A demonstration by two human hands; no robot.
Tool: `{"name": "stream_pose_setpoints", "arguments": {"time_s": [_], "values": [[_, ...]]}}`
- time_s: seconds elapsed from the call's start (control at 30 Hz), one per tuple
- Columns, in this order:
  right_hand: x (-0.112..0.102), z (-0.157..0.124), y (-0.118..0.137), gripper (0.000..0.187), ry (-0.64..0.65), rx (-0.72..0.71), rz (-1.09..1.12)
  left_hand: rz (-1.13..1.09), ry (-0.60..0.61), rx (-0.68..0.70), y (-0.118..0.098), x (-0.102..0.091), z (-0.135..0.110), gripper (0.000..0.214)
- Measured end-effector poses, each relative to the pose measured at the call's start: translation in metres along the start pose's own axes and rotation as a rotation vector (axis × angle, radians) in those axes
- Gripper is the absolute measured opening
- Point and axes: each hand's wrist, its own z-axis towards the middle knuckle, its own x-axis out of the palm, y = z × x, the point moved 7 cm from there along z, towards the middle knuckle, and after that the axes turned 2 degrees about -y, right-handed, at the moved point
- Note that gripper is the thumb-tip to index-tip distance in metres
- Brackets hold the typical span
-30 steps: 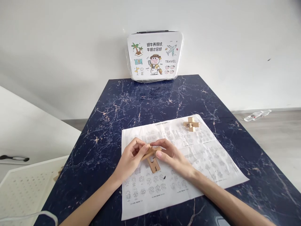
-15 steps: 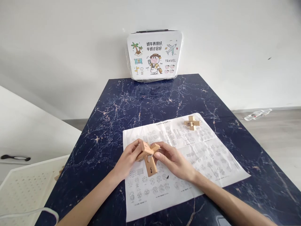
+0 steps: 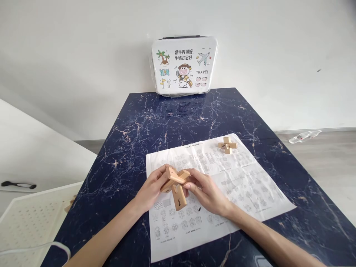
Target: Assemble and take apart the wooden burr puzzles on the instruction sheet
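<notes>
Interlocking wooden puzzle pieces [image 3: 179, 197] with black ink marks are held together over the paper, crossing one another. My left hand [image 3: 154, 185] grips them from the left, its fingers behind the upper block. From the other side my right hand [image 3: 207, 191] pinches them between thumb and fingers; those fingers are partly hidden behind the wood. Beneath both hands lies a printed instruction sheet [image 3: 169, 248] with small line drawings. On its far right corner sits a second wooden puzzle [image 3: 227, 145], assembled into a cross shape.
The table [image 3: 178, 126] is dark blue with a marble pattern. A white cartoon-printed case [image 3: 183, 66] in clear wrap stands at its far end against the wall. Below the left edge are a white perforated basket [image 3: 25, 222] and a white cable [image 3: 41, 245]. A clear plastic item [image 3: 304, 136] lies on the floor.
Both hands keep hold of the puzzle pieces and have barely moved. The marked lower piece has shifted very slightly. The whole view has drifted a little.
</notes>
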Motion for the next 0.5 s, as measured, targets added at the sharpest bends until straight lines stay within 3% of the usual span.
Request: {"name": "stream_pose_setpoints", "arguments": {"time_s": [0.23,0.5], "values": [[-0.005,-0.002,0.001,0.034,-0.067,-0.016,-0.005,0.015,-0.009,0.004,0.002,0.000,0.000,0.047],[-0.008,0.005,-0.011,0.027,-0.074,0.041,0.250,0.074,0.022,0.022,0.004,0.002,0.000,0.046]]}}
